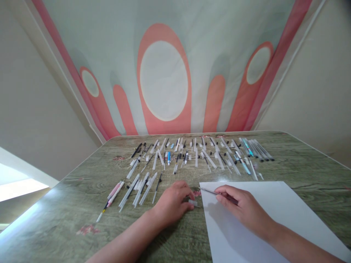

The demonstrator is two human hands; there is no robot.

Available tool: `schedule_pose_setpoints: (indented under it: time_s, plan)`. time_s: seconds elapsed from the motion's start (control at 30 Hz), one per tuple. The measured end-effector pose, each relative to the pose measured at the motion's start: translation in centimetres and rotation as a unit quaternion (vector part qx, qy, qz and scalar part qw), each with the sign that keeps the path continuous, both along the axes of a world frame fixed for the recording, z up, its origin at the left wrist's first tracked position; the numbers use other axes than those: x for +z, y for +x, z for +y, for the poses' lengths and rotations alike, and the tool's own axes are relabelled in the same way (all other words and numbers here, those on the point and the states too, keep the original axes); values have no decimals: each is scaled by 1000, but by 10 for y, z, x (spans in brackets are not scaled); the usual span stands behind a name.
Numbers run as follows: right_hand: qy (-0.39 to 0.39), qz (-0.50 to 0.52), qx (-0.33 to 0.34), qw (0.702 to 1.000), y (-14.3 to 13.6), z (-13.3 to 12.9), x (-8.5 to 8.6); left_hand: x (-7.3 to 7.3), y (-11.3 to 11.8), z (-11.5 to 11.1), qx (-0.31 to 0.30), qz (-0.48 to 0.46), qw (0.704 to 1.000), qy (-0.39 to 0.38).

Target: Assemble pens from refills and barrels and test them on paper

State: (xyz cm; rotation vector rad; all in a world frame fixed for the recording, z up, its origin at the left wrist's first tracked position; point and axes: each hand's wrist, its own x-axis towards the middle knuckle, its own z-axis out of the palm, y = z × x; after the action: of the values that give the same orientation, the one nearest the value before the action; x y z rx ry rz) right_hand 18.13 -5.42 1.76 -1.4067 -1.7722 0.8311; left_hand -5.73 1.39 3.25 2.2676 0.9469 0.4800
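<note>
The right hand (238,204) holds a slim pen (208,191) between the thumb and the fingers, which are closed narrowly on its dark part. This pen is above the far left corner of a white paper sheet (274,208), and its thin end points to the left, toward the left hand (173,204). The sheet lies on the near right part of the wood-patterned surface (301,164).

The left hand is just beside the left side of the sheet. Its fingers are bent, with a narrow gap, around a small clear cap (194,203); I cannot tell if they press it or only rest next to it.

Toward the far edge of the surface, many clear barrels (196,159) lie in rows, among thin refills and small caps. A blue piece (169,157) is near the middle of these rows. At their right end, several grey pens (263,149) lie side by side. Nearer the left edge, a pink barrel (114,190) lies near a yellow and black refill (102,212).
</note>
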Motion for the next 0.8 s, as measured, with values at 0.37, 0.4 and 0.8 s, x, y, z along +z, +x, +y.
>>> schedule_pose_setpoints:
  time_s: [0.37,0.4,0.8]
  plan:
    - [60,-69,24,996,1,-1,-5,-1,3,6,84,-69,984,-144]
    - [62,-72,24,995,2,-1,-5,-1,3,6,89,-83,979,-162]
    - [48,-85,32,995,-1,-2,-5,-3,7,2,80,-150,953,-250]
